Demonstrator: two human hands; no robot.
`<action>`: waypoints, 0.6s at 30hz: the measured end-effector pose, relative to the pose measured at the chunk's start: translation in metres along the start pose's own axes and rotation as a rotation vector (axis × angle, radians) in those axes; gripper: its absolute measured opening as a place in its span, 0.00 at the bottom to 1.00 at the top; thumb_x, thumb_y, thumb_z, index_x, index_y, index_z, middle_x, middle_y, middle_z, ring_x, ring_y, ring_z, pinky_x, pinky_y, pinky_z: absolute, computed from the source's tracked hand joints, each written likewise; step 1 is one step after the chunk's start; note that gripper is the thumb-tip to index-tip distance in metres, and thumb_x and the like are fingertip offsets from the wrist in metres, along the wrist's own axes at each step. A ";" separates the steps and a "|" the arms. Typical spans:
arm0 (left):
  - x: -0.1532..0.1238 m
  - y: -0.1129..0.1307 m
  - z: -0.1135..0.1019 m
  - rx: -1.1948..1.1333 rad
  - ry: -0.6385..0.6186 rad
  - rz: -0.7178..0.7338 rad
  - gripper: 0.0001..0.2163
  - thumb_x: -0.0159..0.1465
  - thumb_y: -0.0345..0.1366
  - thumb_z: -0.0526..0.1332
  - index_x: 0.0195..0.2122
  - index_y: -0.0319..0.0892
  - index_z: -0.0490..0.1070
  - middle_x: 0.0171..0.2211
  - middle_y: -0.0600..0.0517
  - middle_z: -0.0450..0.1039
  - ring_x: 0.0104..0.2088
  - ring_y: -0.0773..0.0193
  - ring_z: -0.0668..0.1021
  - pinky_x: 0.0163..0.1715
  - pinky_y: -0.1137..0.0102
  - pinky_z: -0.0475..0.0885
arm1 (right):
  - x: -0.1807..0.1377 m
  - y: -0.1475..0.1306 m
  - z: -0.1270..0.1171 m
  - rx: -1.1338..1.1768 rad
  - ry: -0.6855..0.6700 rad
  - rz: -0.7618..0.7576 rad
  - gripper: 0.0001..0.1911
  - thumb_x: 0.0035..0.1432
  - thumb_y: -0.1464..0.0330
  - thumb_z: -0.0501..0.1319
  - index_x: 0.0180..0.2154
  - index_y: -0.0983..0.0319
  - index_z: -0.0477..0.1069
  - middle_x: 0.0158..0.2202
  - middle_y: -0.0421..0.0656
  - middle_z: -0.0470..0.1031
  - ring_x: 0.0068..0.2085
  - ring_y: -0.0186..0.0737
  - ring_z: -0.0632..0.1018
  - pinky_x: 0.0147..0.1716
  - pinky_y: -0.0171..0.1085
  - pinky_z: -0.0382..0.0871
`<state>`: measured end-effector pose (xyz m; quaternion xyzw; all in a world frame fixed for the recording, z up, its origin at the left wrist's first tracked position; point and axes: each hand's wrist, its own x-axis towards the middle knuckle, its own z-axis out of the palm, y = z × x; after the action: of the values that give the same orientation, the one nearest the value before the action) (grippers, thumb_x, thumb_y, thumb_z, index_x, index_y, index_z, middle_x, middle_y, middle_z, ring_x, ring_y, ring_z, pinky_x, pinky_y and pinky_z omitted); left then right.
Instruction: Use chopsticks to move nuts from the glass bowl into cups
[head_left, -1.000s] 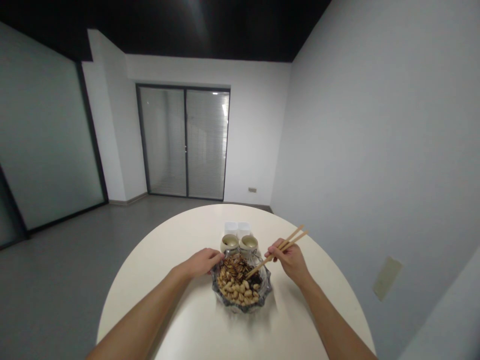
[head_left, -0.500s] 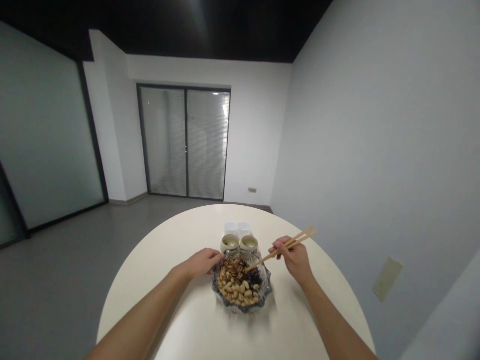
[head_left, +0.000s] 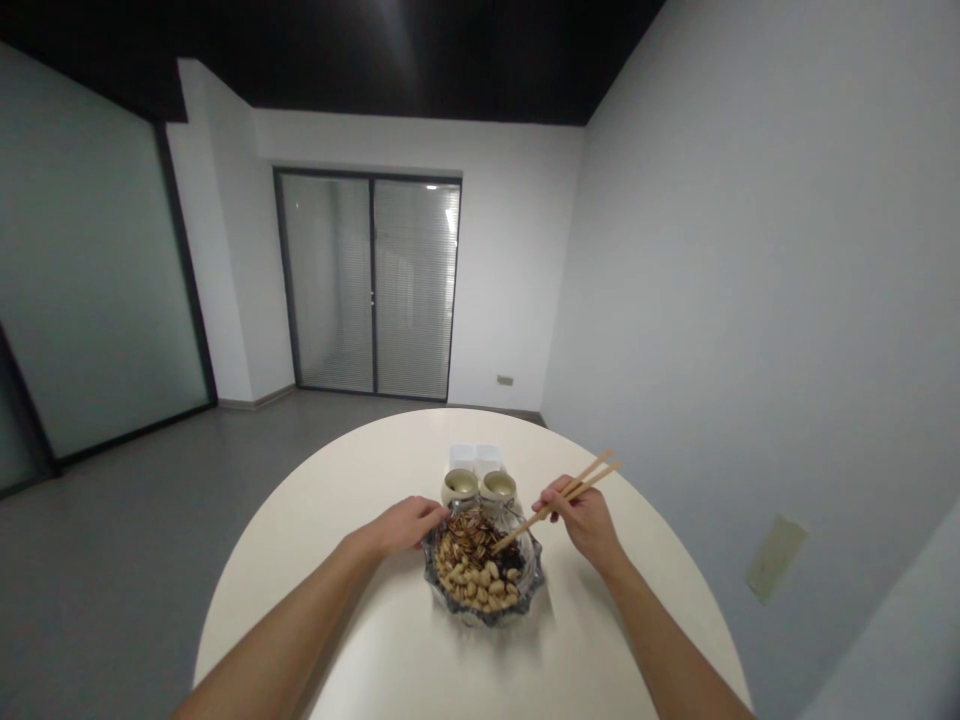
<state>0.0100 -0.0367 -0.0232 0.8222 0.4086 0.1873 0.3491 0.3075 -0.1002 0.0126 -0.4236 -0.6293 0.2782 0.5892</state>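
Observation:
A clear scalloped glass bowl (head_left: 537,578) sits in front of me. Pale pistachio-like nuts (head_left: 480,588) lie at its near side, brown seeds (head_left: 471,540) at the far left, and small dark pieces (head_left: 513,556) at the right. My left hand (head_left: 414,522) holds the bowl at its left rim, thumb along the edge. In my right hand (head_left: 581,512) is a pair of wooden chopsticks (head_left: 559,505), slanting down to the left. Their tips are in the bowl, between the brown seeds and the dark pieces; I cannot tell whether anything is pinched there.
Just beyond the bowl stand two small greenish cups (head_left: 460,484), side by side. Behind them are two white square dishes (head_left: 475,457). Everything rests on a round cream table (head_left: 360,460); a grey wall (head_left: 750,300) rises on the right.
My right hand has shifted slightly left, and the chopsticks' upper ends have moved left with it, so they stand a little steeper. My left hand and the bowl have stayed put.

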 end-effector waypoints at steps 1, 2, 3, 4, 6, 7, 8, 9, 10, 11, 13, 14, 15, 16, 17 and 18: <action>0.000 0.000 0.000 -0.005 0.001 -0.004 0.29 0.64 0.58 0.46 0.34 0.36 0.74 0.27 0.49 0.71 0.26 0.64 0.71 0.23 0.73 0.67 | 0.000 0.001 0.000 0.005 -0.002 -0.003 0.19 0.52 0.52 0.67 0.24 0.61 0.74 0.23 0.45 0.80 0.23 0.39 0.77 0.20 0.33 0.69; 0.000 0.000 0.000 -0.010 0.001 -0.007 0.29 0.63 0.58 0.46 0.35 0.36 0.74 0.28 0.49 0.71 0.26 0.63 0.72 0.23 0.73 0.67 | 0.000 0.001 0.000 0.009 -0.005 -0.006 0.19 0.52 0.53 0.67 0.25 0.61 0.74 0.24 0.45 0.81 0.23 0.39 0.77 0.20 0.33 0.69; 0.000 0.000 0.000 -0.014 0.000 -0.009 0.29 0.63 0.58 0.46 0.35 0.36 0.74 0.28 0.49 0.71 0.26 0.63 0.72 0.23 0.73 0.67 | 0.000 0.001 0.000 0.010 -0.008 -0.010 0.18 0.52 0.53 0.67 0.25 0.62 0.74 0.24 0.45 0.81 0.23 0.39 0.78 0.20 0.33 0.69; 0.001 -0.001 0.001 -0.018 -0.001 -0.012 0.29 0.63 0.58 0.46 0.35 0.36 0.74 0.28 0.49 0.71 0.26 0.63 0.72 0.23 0.73 0.67 | 0.000 0.001 -0.001 0.009 -0.009 -0.013 0.18 0.52 0.53 0.67 0.25 0.62 0.74 0.24 0.45 0.81 0.23 0.39 0.78 0.19 0.33 0.69; 0.002 -0.003 0.001 -0.019 -0.002 -0.013 0.29 0.63 0.59 0.46 0.35 0.36 0.74 0.27 0.49 0.71 0.25 0.64 0.71 0.23 0.72 0.66 | 0.000 0.001 -0.001 0.003 -0.007 -0.017 0.18 0.53 0.53 0.67 0.25 0.62 0.75 0.24 0.46 0.80 0.23 0.39 0.78 0.19 0.33 0.69; 0.002 -0.004 0.002 -0.018 -0.003 -0.012 0.30 0.63 0.59 0.46 0.35 0.36 0.74 0.27 0.49 0.71 0.25 0.64 0.71 0.23 0.72 0.66 | 0.000 0.000 -0.002 0.002 -0.002 -0.016 0.18 0.53 0.53 0.67 0.25 0.62 0.75 0.23 0.46 0.80 0.23 0.39 0.78 0.19 0.33 0.70; 0.002 -0.004 0.002 -0.018 -0.003 -0.012 0.30 0.63 0.59 0.46 0.35 0.36 0.74 0.27 0.50 0.71 0.24 0.64 0.71 0.23 0.72 0.66 | 0.000 0.000 -0.002 0.006 0.006 -0.016 0.18 0.52 0.53 0.67 0.25 0.62 0.75 0.23 0.46 0.80 0.23 0.39 0.78 0.19 0.33 0.70; 0.003 -0.005 0.002 -0.019 -0.005 -0.013 0.30 0.63 0.59 0.46 0.35 0.36 0.74 0.27 0.50 0.71 0.25 0.64 0.71 0.23 0.72 0.66 | 0.001 0.000 -0.002 0.013 0.016 -0.015 0.19 0.52 0.53 0.67 0.25 0.62 0.75 0.23 0.46 0.80 0.23 0.39 0.78 0.19 0.33 0.70; 0.003 -0.005 0.002 -0.020 -0.006 -0.011 0.30 0.63 0.59 0.46 0.35 0.36 0.74 0.27 0.50 0.71 0.25 0.64 0.71 0.24 0.72 0.66 | 0.001 0.000 -0.003 0.023 0.027 -0.014 0.19 0.52 0.53 0.67 0.25 0.62 0.75 0.23 0.46 0.80 0.23 0.39 0.78 0.19 0.33 0.70; 0.003 -0.005 0.002 -0.023 -0.006 -0.008 0.30 0.63 0.59 0.46 0.35 0.36 0.74 0.27 0.50 0.71 0.25 0.64 0.71 0.24 0.72 0.66 | 0.001 0.001 -0.003 0.036 0.040 -0.015 0.18 0.51 0.53 0.68 0.26 0.62 0.75 0.23 0.46 0.80 0.23 0.39 0.78 0.18 0.33 0.70; 0.002 -0.005 0.002 -0.024 -0.002 -0.004 0.29 0.63 0.59 0.46 0.34 0.36 0.74 0.27 0.50 0.71 0.26 0.64 0.71 0.24 0.73 0.66 | 0.002 0.001 -0.002 0.059 0.070 -0.029 0.18 0.51 0.53 0.68 0.26 0.62 0.75 0.22 0.45 0.80 0.22 0.39 0.78 0.18 0.33 0.70; 0.002 -0.005 0.002 -0.023 0.000 -0.005 0.29 0.63 0.59 0.46 0.34 0.36 0.74 0.27 0.50 0.71 0.26 0.64 0.71 0.24 0.73 0.66 | 0.002 0.001 -0.002 0.065 0.089 -0.042 0.18 0.51 0.53 0.68 0.26 0.62 0.74 0.22 0.45 0.80 0.22 0.39 0.78 0.18 0.33 0.70; 0.002 -0.005 0.002 -0.021 -0.001 -0.008 0.29 0.63 0.59 0.46 0.34 0.36 0.74 0.27 0.50 0.71 0.25 0.64 0.71 0.24 0.73 0.65 | 0.003 0.000 0.000 0.064 0.111 -0.059 0.18 0.51 0.54 0.68 0.25 0.62 0.75 0.22 0.45 0.80 0.22 0.39 0.78 0.18 0.33 0.70; 0.001 -0.005 0.002 -0.017 0.000 -0.013 0.30 0.63 0.59 0.46 0.34 0.37 0.74 0.27 0.50 0.72 0.25 0.64 0.71 0.23 0.73 0.65 | 0.003 -0.001 0.001 0.058 0.137 -0.078 0.18 0.52 0.54 0.67 0.25 0.62 0.75 0.22 0.45 0.80 0.22 0.39 0.77 0.18 0.33 0.71; 0.001 -0.005 0.002 -0.012 0.000 -0.014 0.30 0.63 0.59 0.46 0.35 0.37 0.74 0.27 0.50 0.72 0.25 0.65 0.71 0.23 0.73 0.65 | 0.003 -0.001 0.003 0.048 0.166 -0.099 0.18 0.53 0.54 0.67 0.25 0.62 0.75 0.23 0.45 0.80 0.22 0.39 0.77 0.18 0.33 0.71; 0.001 -0.006 0.002 -0.005 0.003 -0.012 0.30 0.63 0.59 0.46 0.35 0.37 0.74 0.27 0.50 0.72 0.25 0.65 0.71 0.24 0.73 0.65 | 0.003 -0.002 0.006 0.034 0.197 -0.119 0.18 0.54 0.54 0.66 0.25 0.62 0.75 0.23 0.45 0.80 0.22 0.38 0.77 0.19 0.33 0.71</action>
<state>0.0086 -0.0339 -0.0285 0.8187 0.4136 0.1874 0.3515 0.3013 -0.0976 0.0154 -0.4010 -0.5876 0.2104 0.6706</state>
